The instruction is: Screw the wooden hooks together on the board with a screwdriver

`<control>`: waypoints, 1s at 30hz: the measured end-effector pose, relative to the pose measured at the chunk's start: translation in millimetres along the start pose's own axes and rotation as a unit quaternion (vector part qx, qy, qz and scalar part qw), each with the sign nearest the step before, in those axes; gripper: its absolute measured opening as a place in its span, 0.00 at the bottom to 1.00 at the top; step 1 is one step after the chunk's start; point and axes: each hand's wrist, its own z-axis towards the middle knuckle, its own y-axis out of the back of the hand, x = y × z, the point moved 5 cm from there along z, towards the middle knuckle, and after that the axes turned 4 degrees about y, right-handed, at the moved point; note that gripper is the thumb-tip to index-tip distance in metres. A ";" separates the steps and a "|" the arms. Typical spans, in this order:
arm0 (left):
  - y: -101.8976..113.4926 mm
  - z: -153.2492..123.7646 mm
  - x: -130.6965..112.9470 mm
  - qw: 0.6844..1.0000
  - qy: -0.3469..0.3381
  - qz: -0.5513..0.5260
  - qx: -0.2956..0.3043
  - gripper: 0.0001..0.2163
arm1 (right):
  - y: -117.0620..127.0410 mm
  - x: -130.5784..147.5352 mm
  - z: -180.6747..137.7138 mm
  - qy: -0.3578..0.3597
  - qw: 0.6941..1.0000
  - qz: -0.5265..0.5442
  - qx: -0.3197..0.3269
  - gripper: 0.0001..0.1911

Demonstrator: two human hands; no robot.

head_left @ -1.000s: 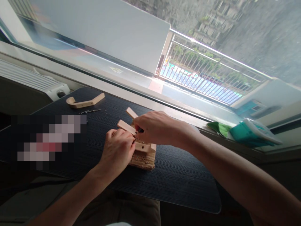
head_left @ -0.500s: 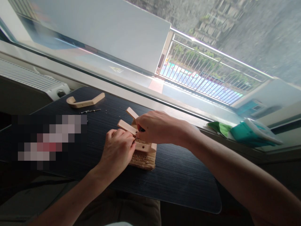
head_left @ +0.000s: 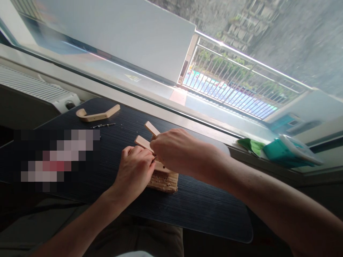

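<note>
A small wooden assembly [head_left: 163,180] with a perforated base block and two slats sticking up to the left rests on the dark table [head_left: 203,210]. My left hand [head_left: 134,171] is curled against its left side, fingers closed on one slat. My right hand [head_left: 175,151] lies over the top of the assembly with its fingers pinched together; what they hold is hidden, though a dark tool showed there a moment ago.
A curved wooden piece [head_left: 96,114] and a thin metal bit [head_left: 103,125] lie at the table's far left. A radiator [head_left: 34,89] stands beyond them. Green and teal packets [head_left: 281,151] sit on the windowsill at right. A pixelated patch [head_left: 56,159] covers the table's left part.
My right hand has shifted slightly left and down over the assembly, and now covers the dark tool tip that showed before. My left hand has kept its place.
</note>
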 end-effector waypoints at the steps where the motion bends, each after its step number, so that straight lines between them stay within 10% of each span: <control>1: 0.4 0.2 -0.3 1.000 0.000 0.000 0.002 0.06 | -2.0 -1.6 2.0 -0.005 1.000 0.000 0.003 0.10; 30: -0.2 0.0 -0.7 0.999 0.004 -0.023 0.027 0.06 | 8.5 -15.6 -4.4 -0.014 0.999 0.030 0.017 0.11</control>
